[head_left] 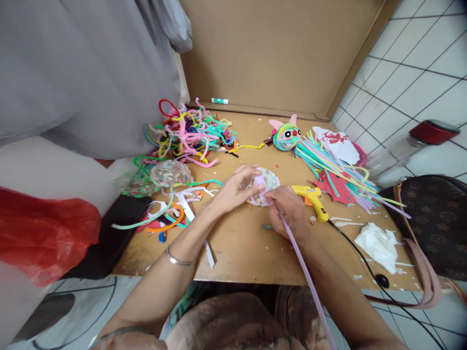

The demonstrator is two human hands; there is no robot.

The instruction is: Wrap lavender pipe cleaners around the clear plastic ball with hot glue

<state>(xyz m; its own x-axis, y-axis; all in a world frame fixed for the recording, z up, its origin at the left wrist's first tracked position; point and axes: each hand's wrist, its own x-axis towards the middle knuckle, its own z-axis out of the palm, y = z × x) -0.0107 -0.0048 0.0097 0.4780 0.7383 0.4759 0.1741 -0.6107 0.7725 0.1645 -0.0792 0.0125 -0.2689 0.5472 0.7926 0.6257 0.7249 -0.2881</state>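
Observation:
Between my two hands, near the middle of the table, is a translucent, multicoloured rounded piece (270,180) with a lilac strip across it. My left hand (239,187) is closed round its left side, thumb on the front. My right hand (288,209) pinches a long lilac pipe cleaner (301,260) at the piece's lower right edge; the rest of the pipe cleaner trails down past the table's front edge. Just right of my right hand lies a yellow glue gun (316,204), its nozzle end partly hidden behind the hand.
A heap of tangled pipe cleaners (197,133) is at the back left, with another translucent piece (171,173) in front. A decorated pig-eared ball (286,135), straight pipe cleaners (350,182), crumpled tissue (377,245), a glass bottle (396,150) and a brown bag (434,223) occupy the right.

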